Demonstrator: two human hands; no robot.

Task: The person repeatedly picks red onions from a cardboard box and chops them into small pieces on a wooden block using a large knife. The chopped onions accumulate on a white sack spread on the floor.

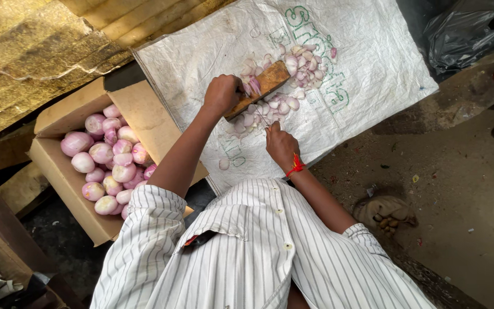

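A wooden board is held closed in the left hand, its long axis slanting away, while a thin knife, just beside, is pinched in the right hand.

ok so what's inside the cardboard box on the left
The cardboard box holds a heap of peeled pinkish-white onions. The person's left arm and striped sleeve cover its near corner, and lower layers are hidden.

left hand — fist closed, arm extended | right hand — fingers pinched
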